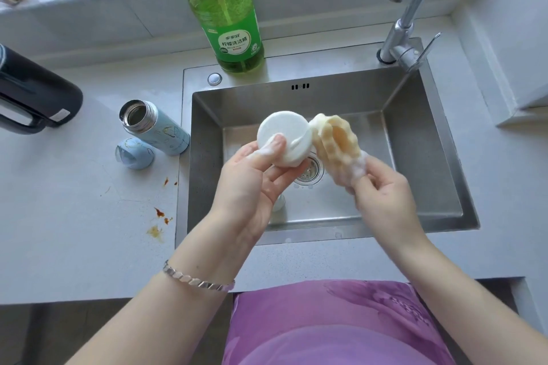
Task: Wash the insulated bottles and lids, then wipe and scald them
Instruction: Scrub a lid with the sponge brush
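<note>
Over the steel sink [415,139], my left hand [252,184] grips a round white lid [289,133], thumb on its soapy top. My right hand [382,190] holds a foamy yellow sponge [335,142] whose edge touches the lid's right side. A light blue insulated bottle [157,127] stands open on the counter left of the sink, with its blue lid [135,154] lying just in front of it. A small white object [278,203] sits in the sink below my left hand, mostly hidden.
A green dish soap bottle [231,24] stands on the sink's back rim. The chrome faucet [406,18] rises at the back right. A dark kettle [32,95] sits at the far left. Orange stains [158,222] mark the counter near the sink's left edge.
</note>
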`<action>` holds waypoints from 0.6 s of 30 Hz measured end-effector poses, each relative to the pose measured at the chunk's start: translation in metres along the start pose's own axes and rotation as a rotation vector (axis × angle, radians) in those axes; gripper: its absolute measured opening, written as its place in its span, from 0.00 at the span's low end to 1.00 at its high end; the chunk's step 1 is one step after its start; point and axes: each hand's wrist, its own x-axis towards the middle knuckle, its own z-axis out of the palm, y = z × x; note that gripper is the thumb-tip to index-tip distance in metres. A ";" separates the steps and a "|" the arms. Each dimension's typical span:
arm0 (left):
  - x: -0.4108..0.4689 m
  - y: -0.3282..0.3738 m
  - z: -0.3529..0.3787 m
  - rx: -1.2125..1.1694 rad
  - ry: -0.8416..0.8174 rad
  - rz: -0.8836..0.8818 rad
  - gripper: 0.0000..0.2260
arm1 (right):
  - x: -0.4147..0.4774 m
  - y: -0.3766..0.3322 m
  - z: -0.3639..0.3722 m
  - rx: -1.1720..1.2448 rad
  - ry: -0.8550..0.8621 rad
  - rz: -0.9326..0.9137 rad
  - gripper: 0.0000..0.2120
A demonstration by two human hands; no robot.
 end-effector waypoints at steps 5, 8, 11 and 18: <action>-0.001 0.001 -0.004 -0.046 -0.009 -0.026 0.09 | -0.017 0.009 0.002 -0.117 -0.084 -0.026 0.10; 0.004 0.000 -0.007 0.011 0.004 -0.049 0.11 | -0.028 0.021 0.002 -0.372 -0.230 -0.076 0.12; 0.006 -0.001 -0.009 0.052 -0.025 -0.044 0.13 | -0.025 0.022 -0.004 -0.311 -0.209 0.001 0.10; 0.006 0.004 -0.020 0.079 -0.121 -0.135 0.17 | -0.009 0.024 -0.043 -0.178 -0.049 0.170 0.13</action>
